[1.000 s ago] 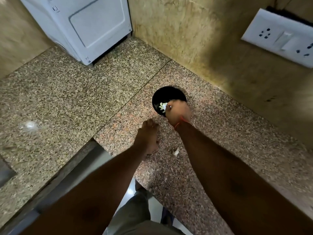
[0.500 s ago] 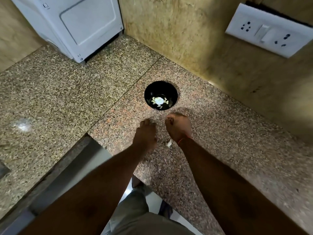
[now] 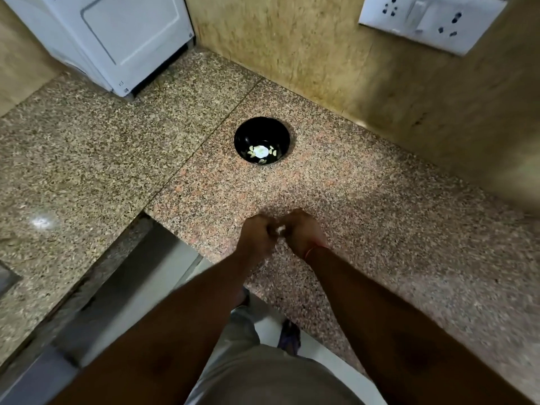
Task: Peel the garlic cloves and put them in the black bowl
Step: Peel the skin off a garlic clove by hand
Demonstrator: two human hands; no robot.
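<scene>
The black bowl point(image 3: 262, 140) stands on the granite counter near the back wall, with several peeled garlic cloves point(image 3: 259, 151) lying in its bottom. Well in front of it, near the counter's front edge, my left hand point(image 3: 257, 235) and my right hand point(image 3: 304, 233) meet knuckle to knuckle. Between their fingertips they pinch a small white garlic clove point(image 3: 280, 229), of which only a sliver shows. A red thread circles my right wrist.
The speckled granite counter point(image 3: 394, 217) turns a corner here, with a seam running diagonally left of the bowl. A white appliance point(image 3: 117, 39) sits at the back left. A switch and socket plate point(image 3: 429, 19) hangs on the wall at the upper right.
My right hand left the bowl, where it dropped a clove, and came back toward me. It picked up the white clove lying on the counter, and both hands now hold it together.
</scene>
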